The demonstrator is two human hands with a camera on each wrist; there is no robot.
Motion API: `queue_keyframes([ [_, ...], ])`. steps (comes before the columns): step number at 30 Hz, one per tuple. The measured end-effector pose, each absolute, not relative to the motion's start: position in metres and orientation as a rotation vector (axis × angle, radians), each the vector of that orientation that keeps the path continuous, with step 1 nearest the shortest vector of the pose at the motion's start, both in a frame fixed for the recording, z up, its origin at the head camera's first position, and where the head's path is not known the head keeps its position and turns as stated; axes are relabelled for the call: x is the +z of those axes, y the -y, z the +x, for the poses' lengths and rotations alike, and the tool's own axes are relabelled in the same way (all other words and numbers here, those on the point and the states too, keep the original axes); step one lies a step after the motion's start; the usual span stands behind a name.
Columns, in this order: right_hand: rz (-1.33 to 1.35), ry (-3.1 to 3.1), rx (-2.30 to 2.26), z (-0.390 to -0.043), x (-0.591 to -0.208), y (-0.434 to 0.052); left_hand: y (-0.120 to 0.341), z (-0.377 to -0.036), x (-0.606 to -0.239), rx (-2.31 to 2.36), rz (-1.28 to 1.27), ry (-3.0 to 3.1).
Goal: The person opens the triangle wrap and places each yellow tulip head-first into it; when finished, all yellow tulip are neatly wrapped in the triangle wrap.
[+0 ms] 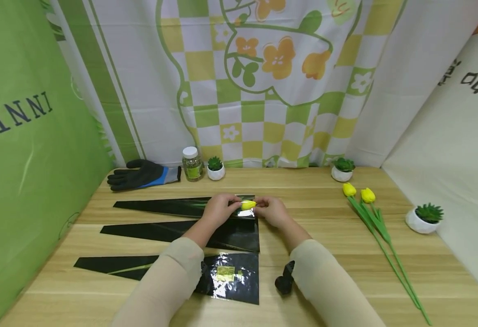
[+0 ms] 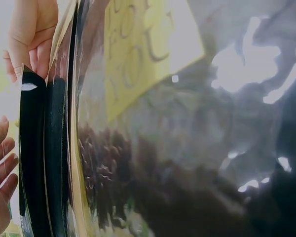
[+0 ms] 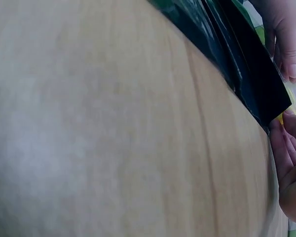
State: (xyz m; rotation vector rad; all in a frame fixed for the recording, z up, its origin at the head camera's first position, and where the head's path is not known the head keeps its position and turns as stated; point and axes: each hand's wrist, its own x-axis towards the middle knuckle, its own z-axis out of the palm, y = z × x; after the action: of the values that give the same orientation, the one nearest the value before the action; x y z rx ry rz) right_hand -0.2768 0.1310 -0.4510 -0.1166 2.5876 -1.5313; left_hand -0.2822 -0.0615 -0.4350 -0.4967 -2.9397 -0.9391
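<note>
Three long, tapering black flower sleeves lie across the table; on the far sleeve a yellow tulip bloom shows at the wide end under shiny film. Beside the bloom's left side is my left hand, its fingers loosely extended in the left wrist view. My right hand pinches the bloom's tip at the sleeve mouth; in the right wrist view a bit of yellow shows by the thumb. Below lie the middle sleeve and the near sleeve, which bears a gold label. The tulip's stem is mostly hidden.
Two yellow tulips with long green stems lie at the right. Potted succulents stand at the back and right. A lidded jar and a dark work glove are at the back left. Curtains enclose the table.
</note>
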Motion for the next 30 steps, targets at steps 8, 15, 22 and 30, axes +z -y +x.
queue_keyframes([
  [8,-0.102,-2.533,-1.586,-0.278,-0.453,-0.126,0.061,-0.282,-0.435,-0.924,-0.499,2.95],
  [15,-0.089,-2.532,-1.585,-0.279,-0.453,-0.121,0.062,-0.284,-0.437,-0.937,-0.504,2.95],
  [22,-0.099,-2.551,-1.596,-0.279,-0.453,-0.117,0.062,-0.285,-0.438,-0.967,-0.54,2.906],
  [30,-0.079,-2.601,-1.521,-0.276,-0.45,-0.123,0.062,-0.282,-0.439,-0.937,-0.574,2.888],
])
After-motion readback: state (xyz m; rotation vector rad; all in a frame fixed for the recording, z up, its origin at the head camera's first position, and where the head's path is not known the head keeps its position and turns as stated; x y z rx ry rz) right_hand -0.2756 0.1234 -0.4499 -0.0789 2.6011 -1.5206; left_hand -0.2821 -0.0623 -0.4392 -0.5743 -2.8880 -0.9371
